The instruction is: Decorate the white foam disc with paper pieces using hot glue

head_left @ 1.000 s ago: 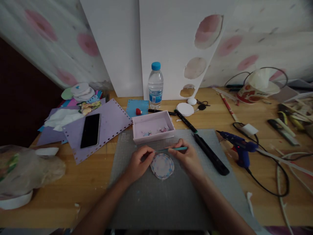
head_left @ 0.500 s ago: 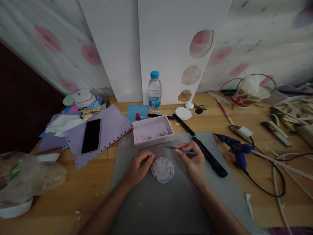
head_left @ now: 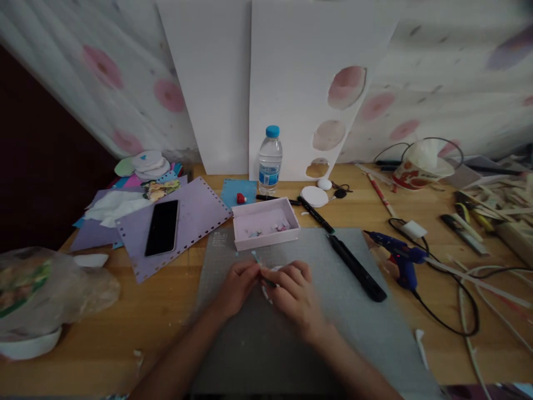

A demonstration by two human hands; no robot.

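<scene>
Grey cutting mat (head_left: 245,355) spans lower centre; mid-frame, the right hand (head_left: 295,297) pinches a teal stick (head_left: 270,283) by a mostly hidden white disc (head_left: 267,295), left hand (head_left: 237,286) meeting it, grip unclear. Beyond: pink box (head_left: 266,240), upper-centre bottle (head_left: 270,161).

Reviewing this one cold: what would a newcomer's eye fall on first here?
Probably the tall white board with round holes down its right side, standing at the back, and the blue-capped water bottle in front of it. Next, the left hand and right hand, meeting at a thin tool over the grey mat. The blue glue gun also stands out, at the mat's right edge.
</scene>
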